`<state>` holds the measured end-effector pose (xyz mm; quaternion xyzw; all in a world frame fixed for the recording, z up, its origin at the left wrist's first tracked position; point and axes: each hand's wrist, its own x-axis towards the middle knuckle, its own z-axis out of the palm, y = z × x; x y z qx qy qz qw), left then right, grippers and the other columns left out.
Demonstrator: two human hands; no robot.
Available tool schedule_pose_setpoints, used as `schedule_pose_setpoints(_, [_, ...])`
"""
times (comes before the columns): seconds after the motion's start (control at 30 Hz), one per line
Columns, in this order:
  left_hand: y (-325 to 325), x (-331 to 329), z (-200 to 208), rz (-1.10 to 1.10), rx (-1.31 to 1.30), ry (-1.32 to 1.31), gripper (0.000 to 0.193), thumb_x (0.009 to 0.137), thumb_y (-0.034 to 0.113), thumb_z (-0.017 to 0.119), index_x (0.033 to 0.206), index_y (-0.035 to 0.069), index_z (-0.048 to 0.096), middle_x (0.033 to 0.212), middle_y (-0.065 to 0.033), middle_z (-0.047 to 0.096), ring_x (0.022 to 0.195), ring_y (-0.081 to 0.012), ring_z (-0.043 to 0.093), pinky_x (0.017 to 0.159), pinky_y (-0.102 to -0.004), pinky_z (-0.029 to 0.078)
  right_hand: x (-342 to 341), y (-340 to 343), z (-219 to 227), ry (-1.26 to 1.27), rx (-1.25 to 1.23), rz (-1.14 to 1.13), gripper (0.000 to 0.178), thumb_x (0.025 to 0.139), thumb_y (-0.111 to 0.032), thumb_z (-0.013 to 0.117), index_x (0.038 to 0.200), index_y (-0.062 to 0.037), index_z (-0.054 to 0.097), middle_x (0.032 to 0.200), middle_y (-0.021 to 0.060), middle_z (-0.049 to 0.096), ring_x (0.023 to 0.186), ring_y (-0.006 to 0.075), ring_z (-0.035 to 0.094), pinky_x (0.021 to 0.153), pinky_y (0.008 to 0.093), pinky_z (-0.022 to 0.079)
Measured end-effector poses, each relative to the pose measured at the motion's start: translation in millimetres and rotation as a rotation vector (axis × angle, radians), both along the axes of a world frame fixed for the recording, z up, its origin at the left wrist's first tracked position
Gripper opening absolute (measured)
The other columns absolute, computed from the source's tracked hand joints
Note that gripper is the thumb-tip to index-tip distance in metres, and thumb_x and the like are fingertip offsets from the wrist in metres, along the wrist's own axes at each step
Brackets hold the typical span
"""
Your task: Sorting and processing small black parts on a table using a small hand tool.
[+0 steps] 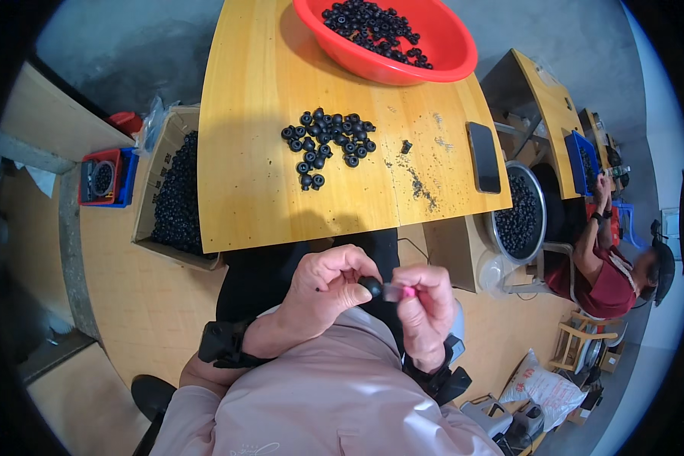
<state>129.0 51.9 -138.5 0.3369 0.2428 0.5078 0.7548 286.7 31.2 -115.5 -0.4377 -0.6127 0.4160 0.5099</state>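
Observation:
In front of my belly, just off the table's near edge, my left hand pinches a round black rubber part between thumb and fingertips. Closed around a small tool with a pink handle is my right hand. The tool's flat, pale end, blurred and blade-like, points at the black part, and I cannot tell whether they touch. Beyond my hands, a loose pile of similar black parts lies on the yellow wooden table. Fine black scraps are scattered to the right of that pile.
A red basin of black parts stands at the table's far side. Near the right edge lies a phone. A cardboard box and a metal bowl, both filled with black parts, flank the table. A person in maroon works at far right.

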Motion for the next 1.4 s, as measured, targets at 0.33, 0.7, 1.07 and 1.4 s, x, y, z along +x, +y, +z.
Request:
schedule_pose_setpoints(0.33, [-2,3,-1,0.043,0.017,0.051,0.029,0.074,0.024,0.072,0.082,0.001,0.056,0.077,-0.0025,0.053,0.07,-0.0072,0.049,0.063,-0.0196,0.038,-6,0,5,-0.18,0.129,0.034,0.02,0.08,-0.011,0.062,0.094,0.0013,0.054,0.074,0.0116,0.06,0.056,0.0212,0.056,0.053,0.0278,0.044])
schedule_pose_setpoints(0.7, [0,5,-1,0.035,0.037,0.04,0.015,0.077,0.01,0.067,0.079,0.001,0.056,0.076,-0.0033,0.054,0.07,-0.0081,0.049,0.063,-0.0203,0.038,-5,-1,5,-0.106,0.033,0.036,0.017,0.082,-0.01,0.06,0.093,0.0011,0.054,0.075,0.0118,0.06,0.057,0.0193,0.056,0.054,0.0261,0.044])
schedule_pose_setpoints(1.07, [-3,-8,-5,0.014,0.1,0.008,0.023,0.079,0.02,0.067,0.077,0.002,0.054,0.071,-0.0056,0.054,0.064,-0.0108,0.051,0.058,-0.0214,0.039,14,27,-32,0.135,-0.184,-0.236,0.019,0.085,-0.01,0.055,0.102,-0.0017,0.054,0.068,-0.0053,0.04,0.062,0.003,0.035,0.059,0.0172,0.03])
schedule_pose_setpoints(1.4, [-8,-32,-12,-0.043,-0.045,-0.022,0.018,0.077,0.015,0.069,0.079,0.002,0.056,0.074,0.0009,0.053,0.071,-0.0058,0.049,0.064,-0.0192,0.039,-40,28,6,0.101,-0.079,0.246,0.017,0.071,-0.01,0.073,0.076,0.0025,0.063,0.059,0.0022,0.051,0.051,0.0079,0.042,0.046,0.0223,0.03])
